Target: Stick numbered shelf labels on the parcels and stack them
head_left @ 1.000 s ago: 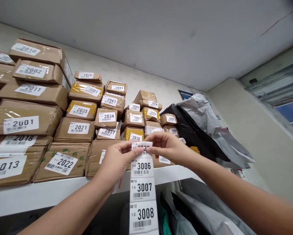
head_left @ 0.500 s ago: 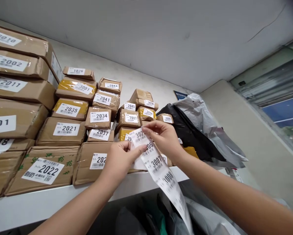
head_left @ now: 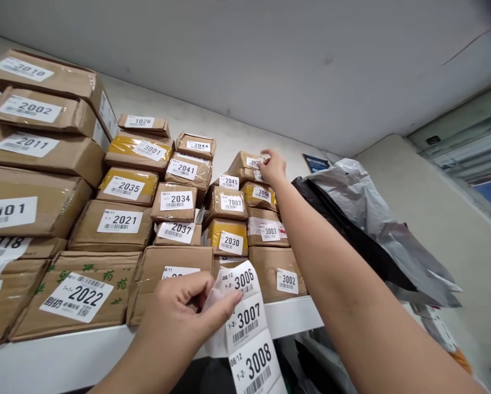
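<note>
The right hand (head_left: pixel 273 165), half curled, hold unclear, touched a label (head_left: pixel 254 162) on the far box (head_left: pixel 241 162); the left hand (head_left: pixel 183 311) pinched the label strip (head_left: pixel 248 323). Uneven pressing could crease the label.

Left hand (head_left: pixel 183 306), low in frame near middle: bare, with rounded thumb (head_left: pixel 223 313). Left forearm (head_left: pixel 140 364), at bottom edge: bare also, of smooth outline. Right hand (head_left: pixel 273 168), upper middle of frame: bare. Right forearm (head_left: pixel 331 251), right of middle: bare, smooth, slender near wrist (head_left: pixel 285 190), wider toward lower right.
</note>
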The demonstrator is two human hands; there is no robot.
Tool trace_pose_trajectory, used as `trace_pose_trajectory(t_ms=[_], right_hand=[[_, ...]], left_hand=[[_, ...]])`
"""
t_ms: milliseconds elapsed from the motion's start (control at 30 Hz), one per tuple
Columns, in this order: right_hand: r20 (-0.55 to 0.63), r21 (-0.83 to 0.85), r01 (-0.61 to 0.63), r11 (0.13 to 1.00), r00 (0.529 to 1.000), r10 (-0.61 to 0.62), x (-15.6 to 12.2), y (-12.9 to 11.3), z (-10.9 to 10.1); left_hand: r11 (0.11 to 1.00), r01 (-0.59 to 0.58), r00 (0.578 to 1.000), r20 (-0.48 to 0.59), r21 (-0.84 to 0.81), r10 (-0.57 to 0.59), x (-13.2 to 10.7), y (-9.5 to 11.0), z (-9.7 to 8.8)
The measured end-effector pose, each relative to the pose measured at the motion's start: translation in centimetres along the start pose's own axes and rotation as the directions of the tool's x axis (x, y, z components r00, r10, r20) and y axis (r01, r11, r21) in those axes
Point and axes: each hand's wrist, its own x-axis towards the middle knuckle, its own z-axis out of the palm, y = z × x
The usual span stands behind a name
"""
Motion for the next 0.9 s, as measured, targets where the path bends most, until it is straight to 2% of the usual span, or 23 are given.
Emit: trace_pose_trajectory(t_ms=[133, 200, 267, 300, 367, 400, 433, 467, 500, 533, 567, 600, 667, 700, 800, 900], right_hand=[[-0.078, -0.100, 0.082, 0.992, 0.993, -0.090, -0.1, 0.1, -0.3], [0.002, -0.156, 0.163, 0.974, 0.986, -0.164, 0.1, -0.1, -0.4], [0.138, -0.144, 0.204, 0.968, 0.973, -0.185, -0.2, -0.7, -0.6], [0.163, -0.109, 0.201, 0.973, 0.970, -0.182, -0.9, -1.2, -1.0], [0.106, 0.039, 0.180, 0.983, 0.977, -0.183, -3.5, -2.8, -2.4], [0.059, 0.148, 0.181, 0.972, 0.980, -0.191, -5.7, -3.7, -3.5], [0.086, 0.288, 0.159, 0.944, 0.978, -0.191, -8.3, -4.7, -5.0], [0.222, 0.411, 0.082, 0.908, 0.957, -0.186, -11.3, -5.6, -6.6], [0.439, 0.479, -0.033, 0.877, 0.874, -0.207, -14.5, -6.4, -8.4], [0.610, 0.490, -0.144, 0.860, 0.761, -0.221, -17.9, -6.8, -10.2], [0.731, 0.443, -0.234, 0.866, 0.653, -0.198, -21.1, -7.0, -11.9], [0.797, 0.381, -0.293, 0.877, 0.585, -0.151, -24.0, -7.0, -13.4], [0.842, 0.320, -0.438, 0.840, 0.537, -0.041, -28.9, -6.4, -15.6], [0.847, 0.306, -0.515, 0.801, 0.532, 0.018, -30.7, -6.0, -16.4], [0.840, 0.319, -0.736, 0.597, 0.511, 0.181, -34.7, -4.9, -17.6], [0.823, 0.352, -0.865, 0.357, 0.467, 0.322, -38.3, -4.4, -18.4]], left_hand=[[0.999, -0.025, 0.997, -0.065, 0.030, 0.027, -0.5, -0.1, -0.8], [1.000, -0.026, 0.999, -0.041, 0.009, 0.026, -0.5, 0.0, -1.0], [0.999, -0.015, 0.999, 0.052, -0.028, 0.016, -0.6, 0.1, -1.0], [0.999, -0.004, 0.994, 0.108, -0.047, 0.009, -0.6, 0.1, -1.1], [0.996, 0.034, 0.979, 0.203, -0.088, -0.015, -1.0, 0.1, -1.0], [0.992, 0.058, 0.973, 0.230, -0.114, -0.030, -1.3, 0.0, -0.9], [0.986, 0.082, 0.968, 0.245, -0.143, -0.045, -1.7, -0.1, -0.7], [0.980, 0.103, 0.966, 0.254, -0.172, -0.057, -2.2, -0.2, -0.5], [0.973, 0.117, 0.964, 0.258, -0.199, -0.063, -2.8, -0.2, -0.2], [0.968, 0.121, 0.964, 0.257, -0.218, -0.062, -3.4, -0.3, 0.2], [0.967, 0.114, 0.965, 0.256, -0.229, -0.053, -4.1, -0.3, 0.6], [0.965, 0.106, 0.966, 0.253, -0.239, -0.043, -4.9, -0.3, 1.1], [0.949, 0.138, 0.964, 0.257, -0.283, -0.063, -6.6, -0.3, 2.4], [0.929, 0.185, 0.959, 0.264, -0.321, -0.100, -7.5, -0.4, 3.1], [0.800, 0.382, 0.912, 0.329, -0.463, -0.245, -10.6, -0.8, 5.4], [0.701, 0.502, 0.858, 0.392, -0.506, -0.331, -14.0, -1.8, 7.6]])
